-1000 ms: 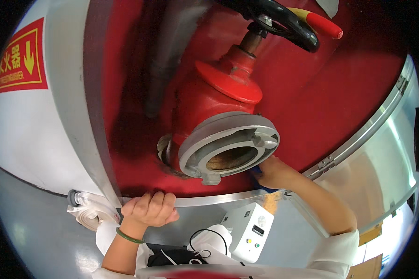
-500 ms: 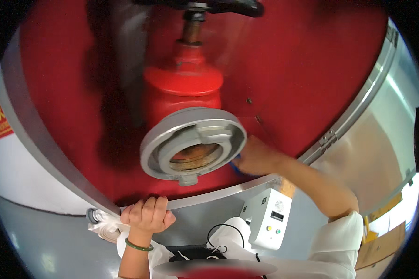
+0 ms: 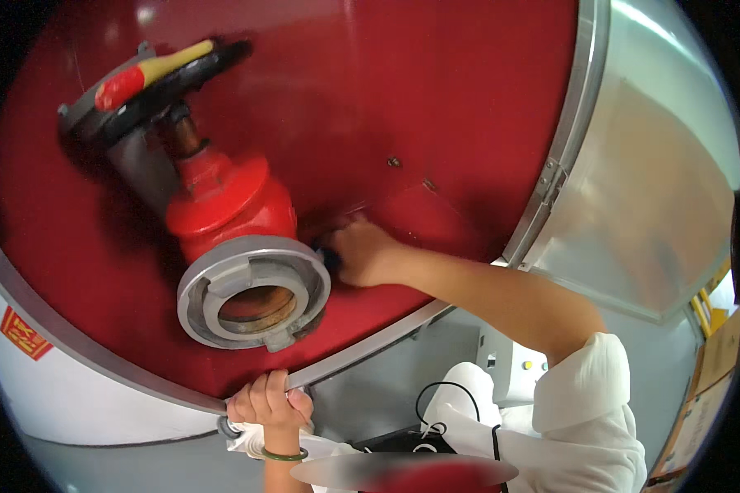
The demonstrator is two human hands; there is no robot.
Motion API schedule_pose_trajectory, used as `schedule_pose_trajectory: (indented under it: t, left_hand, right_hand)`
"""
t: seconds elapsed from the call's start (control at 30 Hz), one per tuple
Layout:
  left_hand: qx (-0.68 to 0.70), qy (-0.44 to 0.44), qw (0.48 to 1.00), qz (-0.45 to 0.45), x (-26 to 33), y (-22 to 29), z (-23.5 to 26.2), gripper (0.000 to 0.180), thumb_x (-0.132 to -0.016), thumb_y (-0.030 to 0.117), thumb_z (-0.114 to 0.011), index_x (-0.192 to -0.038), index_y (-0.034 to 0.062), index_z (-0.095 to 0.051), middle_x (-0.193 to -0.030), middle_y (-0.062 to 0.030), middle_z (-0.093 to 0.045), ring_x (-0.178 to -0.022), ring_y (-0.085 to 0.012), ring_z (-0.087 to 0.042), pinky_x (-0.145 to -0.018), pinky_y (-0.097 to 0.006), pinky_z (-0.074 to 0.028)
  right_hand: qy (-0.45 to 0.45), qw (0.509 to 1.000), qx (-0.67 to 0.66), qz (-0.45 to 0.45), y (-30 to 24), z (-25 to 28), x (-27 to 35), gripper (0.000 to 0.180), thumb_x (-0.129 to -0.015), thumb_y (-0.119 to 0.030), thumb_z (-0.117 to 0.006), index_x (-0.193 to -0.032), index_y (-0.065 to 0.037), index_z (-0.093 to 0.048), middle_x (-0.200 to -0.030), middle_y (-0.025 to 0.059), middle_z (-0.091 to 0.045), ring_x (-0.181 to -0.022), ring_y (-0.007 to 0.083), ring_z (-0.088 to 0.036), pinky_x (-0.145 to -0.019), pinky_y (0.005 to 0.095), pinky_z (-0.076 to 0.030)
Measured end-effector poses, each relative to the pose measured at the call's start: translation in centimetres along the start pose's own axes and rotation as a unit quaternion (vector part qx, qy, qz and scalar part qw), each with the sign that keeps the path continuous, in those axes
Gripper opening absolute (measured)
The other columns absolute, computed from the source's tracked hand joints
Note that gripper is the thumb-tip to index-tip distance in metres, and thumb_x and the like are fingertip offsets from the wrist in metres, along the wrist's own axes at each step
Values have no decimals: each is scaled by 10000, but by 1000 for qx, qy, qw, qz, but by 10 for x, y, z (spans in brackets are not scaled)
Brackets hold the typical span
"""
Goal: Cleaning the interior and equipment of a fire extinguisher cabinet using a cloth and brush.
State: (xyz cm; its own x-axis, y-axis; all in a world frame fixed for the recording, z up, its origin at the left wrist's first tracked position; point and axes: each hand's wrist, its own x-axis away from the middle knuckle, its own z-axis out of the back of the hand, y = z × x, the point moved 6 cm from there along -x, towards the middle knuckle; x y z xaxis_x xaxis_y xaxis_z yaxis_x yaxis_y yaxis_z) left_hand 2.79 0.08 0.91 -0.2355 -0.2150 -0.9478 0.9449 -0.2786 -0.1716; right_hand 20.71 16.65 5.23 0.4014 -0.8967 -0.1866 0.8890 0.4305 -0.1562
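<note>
Head view: left hand (image 3: 270, 404) clamped on cabinet rim (image 3: 362, 352) at 6 o'clock; right hand (image 3: 363, 251) fingers curled behind red hydrant valve (image 3: 226, 201); its grip cannot be told.

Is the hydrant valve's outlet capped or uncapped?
Uncapped: the silver coupling ring on the red hydrant valve shows an open bore, no cap or hose attached.

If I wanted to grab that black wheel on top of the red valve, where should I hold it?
Probably by the wheel's round black rim, one hand on each side, coming from the open front of the red cabinet. The rim sticks out past the valve and leaves room for fingers; the wheel sits tilted.
</note>
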Motion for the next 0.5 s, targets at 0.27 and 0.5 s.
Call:
schedule_pose_trajectory:
  t: [0.27,0.5]
  left_hand:
    - [28,-41,999,5,-1,4,6,246,-827,267,-396,-842,107,-582,-782,-39,-522,-744,-233,-460,-756,-370,-296]
    - [8,-6,1000,2,0,1,5,246,-833,265,-383,-831,113,-576,-781,-34,-516,-739,-231,-455,-744,-372,-295]
  right_hand:
    - [32,999,-36,15,28,5,-20,379,-674,-91,-579,-1050,-81,-622,-1064,202,-556,-986,383,-547,-825,449,-473]
    - [-41,992,-60,106,-21,3,-2,384,-664,-97,-591,-1042,-31,-596,-1003,225,-574,-1001,387,-539,-840,432,-476]
